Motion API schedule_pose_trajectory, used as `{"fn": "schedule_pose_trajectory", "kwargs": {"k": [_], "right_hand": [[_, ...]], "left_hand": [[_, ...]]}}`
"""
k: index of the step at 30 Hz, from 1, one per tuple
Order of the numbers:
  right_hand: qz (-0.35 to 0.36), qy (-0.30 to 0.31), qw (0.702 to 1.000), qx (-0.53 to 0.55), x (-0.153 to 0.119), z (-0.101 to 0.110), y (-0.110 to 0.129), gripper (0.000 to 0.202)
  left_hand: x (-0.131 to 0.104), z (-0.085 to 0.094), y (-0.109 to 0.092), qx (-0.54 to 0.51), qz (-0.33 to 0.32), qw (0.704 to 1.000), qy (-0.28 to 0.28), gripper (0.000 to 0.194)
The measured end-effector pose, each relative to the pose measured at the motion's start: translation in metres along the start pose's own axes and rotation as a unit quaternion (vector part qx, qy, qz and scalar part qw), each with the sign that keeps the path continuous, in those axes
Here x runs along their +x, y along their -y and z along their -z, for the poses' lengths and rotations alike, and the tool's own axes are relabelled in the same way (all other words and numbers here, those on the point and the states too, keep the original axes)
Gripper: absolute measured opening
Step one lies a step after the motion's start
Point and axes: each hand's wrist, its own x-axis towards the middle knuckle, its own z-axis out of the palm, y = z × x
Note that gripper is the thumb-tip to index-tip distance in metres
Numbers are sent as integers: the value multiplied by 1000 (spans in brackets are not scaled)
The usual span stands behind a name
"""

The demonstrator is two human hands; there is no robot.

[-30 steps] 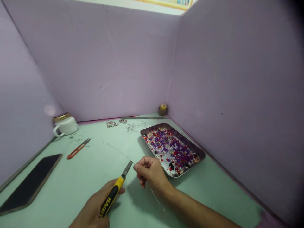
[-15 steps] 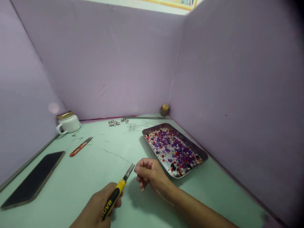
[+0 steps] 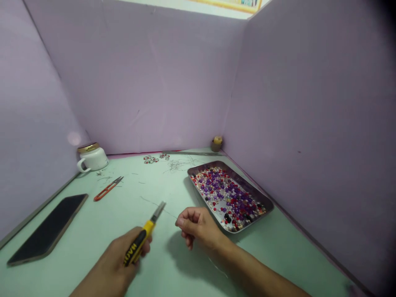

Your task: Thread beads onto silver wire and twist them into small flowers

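My left hand (image 3: 128, 251) is closed round the black and yellow handle of a utility knife (image 3: 144, 237), its blade pointing up and away. A thin wire (image 3: 170, 213) runs from the pinched thumb and forefinger of my right hand (image 3: 194, 227) up and left, passing by the blade tip. Whether blade and wire touch cannot be made out. More of the wire hangs below my right wrist. Beside my right hand stands a metal tray (image 3: 230, 231) holding red, purple, black and pale beads (image 3: 229, 194).
At left lie a dark phone (image 3: 48, 229) and orange snips (image 3: 108, 189), near a white lidded mug (image 3: 94, 159). Beaded pieces (image 3: 151, 159), loose wires (image 3: 176, 165) and a small brown pot (image 3: 216, 144) are at the back. Purple panels (image 3: 170, 82) enclose the table (image 3: 130, 210).
My left hand has moved left with the knife, drawing the blade tip away from my right fingers. More wire shows between blade and fingers. My right hand has hardly moved.
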Motion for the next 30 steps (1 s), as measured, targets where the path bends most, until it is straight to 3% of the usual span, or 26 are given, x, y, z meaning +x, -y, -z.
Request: {"fn": "schedule_pose_trajectory", "kwargs": {"k": [3,5,11,17,21,26,30], "right_hand": [[10,-14,1000,9,1,0,1,28],[16,-38,999,18,3,2,1,27],[58,-102,993,27,4,4,0,26],[55,-81,995,13,4,1,-3,27],[47,-73,996,9,4,-1,-4,27],[35,-64,997,3,4,0,-4,28],[21,-58,998,-5,3,0,-3,29]], "left_hand": [[5,16,14,-36,5,996,-83,31],[9,22,24,-80,21,992,-93,40],[10,6,26,-84,13,995,-42,55],[3,-8,8,-68,-24,997,31,62],[2,-8,2,-35,-28,999,29,59],[2,-8,-8,-14,2,999,32,42],[2,-10,-5,7,8,1000,23,38]]}}
